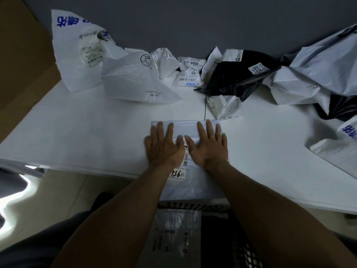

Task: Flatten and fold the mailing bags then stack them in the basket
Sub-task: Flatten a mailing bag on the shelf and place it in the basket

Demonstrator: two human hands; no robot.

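Note:
A pale grey mailing bag (190, 183) with a shipping label lies flat at the near edge of the white table (87, 128). My left hand (164, 145) and my right hand (209, 145) press side by side on its far half, fingers straight and spread. Below the table edge sits a dark mesh basket (243, 248). Inside it lies a folded clear bag (173, 235) beside a dark one.
Crumpled bags line the back of the table: a large white one with blue print (77, 51), a white one with a logo (139, 78), several small labelled ones (189, 74), a black bag (237, 78) and grey-white bags (318, 74) at the right.

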